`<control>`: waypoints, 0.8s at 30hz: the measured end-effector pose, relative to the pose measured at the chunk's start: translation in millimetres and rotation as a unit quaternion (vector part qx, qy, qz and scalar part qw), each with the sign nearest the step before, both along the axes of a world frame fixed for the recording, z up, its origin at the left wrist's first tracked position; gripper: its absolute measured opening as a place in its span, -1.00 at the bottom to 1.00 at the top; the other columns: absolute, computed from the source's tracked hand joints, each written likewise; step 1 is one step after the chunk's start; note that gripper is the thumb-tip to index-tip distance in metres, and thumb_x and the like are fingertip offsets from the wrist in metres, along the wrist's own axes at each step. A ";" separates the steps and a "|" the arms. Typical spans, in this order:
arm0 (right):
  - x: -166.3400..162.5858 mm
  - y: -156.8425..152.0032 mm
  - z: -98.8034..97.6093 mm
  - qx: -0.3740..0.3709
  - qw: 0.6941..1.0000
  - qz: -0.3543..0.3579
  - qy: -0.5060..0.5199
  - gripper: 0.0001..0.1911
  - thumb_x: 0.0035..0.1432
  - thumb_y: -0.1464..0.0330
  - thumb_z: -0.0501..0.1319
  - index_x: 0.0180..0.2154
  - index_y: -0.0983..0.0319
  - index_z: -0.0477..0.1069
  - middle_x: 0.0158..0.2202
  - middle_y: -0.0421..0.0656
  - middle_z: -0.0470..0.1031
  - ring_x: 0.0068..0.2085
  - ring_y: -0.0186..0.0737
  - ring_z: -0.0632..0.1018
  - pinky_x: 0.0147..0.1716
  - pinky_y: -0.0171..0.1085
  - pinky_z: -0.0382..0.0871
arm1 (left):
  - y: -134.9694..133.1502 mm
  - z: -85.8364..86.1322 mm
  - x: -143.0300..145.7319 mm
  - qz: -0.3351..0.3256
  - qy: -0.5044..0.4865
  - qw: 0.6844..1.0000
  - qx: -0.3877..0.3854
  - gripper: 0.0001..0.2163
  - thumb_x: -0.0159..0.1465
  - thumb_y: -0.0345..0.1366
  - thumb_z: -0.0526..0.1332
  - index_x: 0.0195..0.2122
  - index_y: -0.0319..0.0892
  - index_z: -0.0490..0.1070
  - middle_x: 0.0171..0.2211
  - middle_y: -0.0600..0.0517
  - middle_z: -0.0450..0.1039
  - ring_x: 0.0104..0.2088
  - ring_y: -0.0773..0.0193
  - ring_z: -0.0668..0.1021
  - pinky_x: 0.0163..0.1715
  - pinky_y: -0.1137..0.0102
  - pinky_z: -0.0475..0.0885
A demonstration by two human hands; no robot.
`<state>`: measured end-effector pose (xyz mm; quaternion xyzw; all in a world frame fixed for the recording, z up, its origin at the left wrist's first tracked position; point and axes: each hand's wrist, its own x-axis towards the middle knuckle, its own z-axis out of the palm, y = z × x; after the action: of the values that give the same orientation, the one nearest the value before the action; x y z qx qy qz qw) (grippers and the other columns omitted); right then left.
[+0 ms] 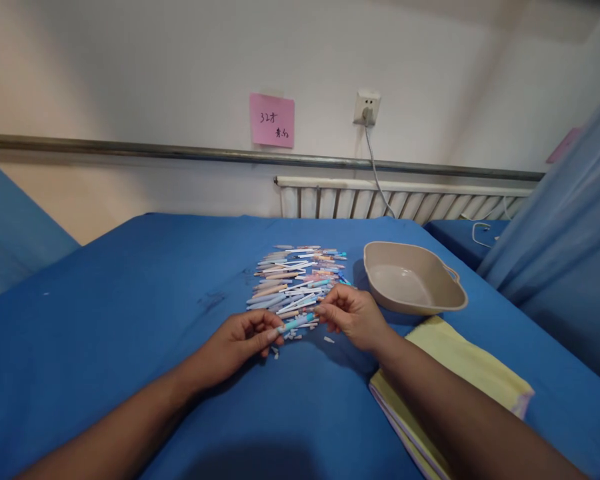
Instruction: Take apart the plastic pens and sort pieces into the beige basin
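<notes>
1 lt-blue pen [296, 324] b/w my 2 hands, just above near edge of the pen pile [273, 291] on the blue worktop [130, 333]: L hand [250, 340] pinches one end, R hand [354, 317] pinched on the other, tip covered by fingers. Pile = dozens of pens + white sticks, too overlapped for exact no. Several small white pcs [329, 340] nearby, some hidden. 1 basin [403, 283]; 1 folded yellow cloth [470, 357], partly under view of my R forearm. 2 pink notes [272, 121] on wall, R-side one part-hidden by curtain [560, 227].
</notes>
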<state>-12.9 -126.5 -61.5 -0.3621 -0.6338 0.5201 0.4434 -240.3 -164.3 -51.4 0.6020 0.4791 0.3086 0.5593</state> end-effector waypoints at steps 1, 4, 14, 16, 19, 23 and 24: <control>-0.7 -0.3 0.2 -0.007 1.000 0.001 0.002 -0.68 -0.01 0.13 0.29 -0.52 0.22 0.30 -0.63 -0.29 0.41 -0.66 -0.42 0.39 -0.67 -0.42 0.22 | -0.2 0.7 0.4 -0.002 0.007 1.000 0.007 -0.77 0.17 -0.15 0.24 -0.30 -0.23 0.40 -0.40 0.02 0.44 -0.50 0.40 0.38 -0.46 0.47 0.30; -2.3 -1.1 0.5 -0.025 1.000 -0.003 0.002 -0.68 -0.03 0.14 0.30 -0.53 0.22 0.29 -0.64 -0.29 0.42 -0.67 -0.42 0.38 -0.70 -0.43 0.19 | -0.6 2.3 1.7 -0.008 0.035 0.999 0.026 -0.79 0.18 -0.15 0.22 -0.31 -0.21 0.40 -0.42 0.06 0.41 -0.46 0.37 0.39 -0.43 0.45 0.31; -9.1 -2.8 -3.0 -0.065 0.996 -0.049 0.042 -0.64 -0.07 0.10 0.31 -0.55 0.21 0.27 -0.66 -0.28 0.43 -0.70 -0.41 0.37 -0.76 -0.43 0.15 | -1.6 -0.9 3.8 0.005 0.076 0.994 0.076 -0.79 0.22 -0.16 0.17 -0.25 -0.19 0.38 -0.40 0.06 0.40 -0.42 0.33 0.40 -0.39 0.44 0.33; -10.0 -3.3 -2.7 -0.081 0.995 -0.047 0.041 -0.62 -0.08 0.08 0.31 -0.55 0.21 0.27 -0.67 -0.29 0.42 -0.71 -0.41 0.36 -0.78 -0.43 0.13 | -1.9 1.0 2.5 0.002 0.116 0.986 0.119 -0.80 0.23 -0.16 0.16 -0.24 -0.17 0.41 -0.36 0.05 0.43 -0.35 0.28 0.43 -0.31 0.42 0.33; -11.0 -3.4 -1.6 -0.104 0.993 -0.040 0.048 -0.59 -0.12 0.03 0.32 -0.55 0.22 0.28 -0.68 -0.29 0.41 -0.72 -0.41 0.35 -0.80 -0.44 0.12 | -2.1 3.5 -0.1 -0.008 0.158 0.972 0.173 -0.79 0.26 -0.16 0.13 -0.20 -0.14 0.43 -0.27 0.04 0.47 -0.26 0.22 0.45 -0.21 0.39 0.33; -11.7 -1.4 -2.5 -0.129 0.990 -0.023 0.059 -0.53 -0.16 -0.03 0.30 -0.55 0.23 0.26 -0.70 -0.30 0.39 -0.74 -0.43 0.34 -0.81 -0.46 0.13 | -1.1 1.6 -1.4 -0.021 0.164 0.971 0.171 -0.79 0.27 -0.16 0.11 -0.19 -0.14 0.42 -0.29 0.04 0.46 -0.28 0.24 0.45 -0.23 0.39 0.34; -11.5 -0.8 -3.4 -0.132 0.989 -0.018 0.061 -0.52 -0.15 -0.04 0.29 -0.54 0.23 0.26 -0.70 -0.30 0.39 -0.74 -0.43 0.34 -0.81 -0.47 0.13 | -0.7 0.4 -1.0 -0.025 0.155 0.975 0.156 -0.79 0.27 -0.16 0.11 -0.20 -0.15 0.41 -0.31 0.04 0.45 -0.31 0.25 0.45 -0.26 0.39 0.34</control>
<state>-24.5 -127.2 -64.9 -0.3962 -0.5249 0.6122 0.4390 -241.3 -165.0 -51.0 0.7341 0.4904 0.2688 0.3851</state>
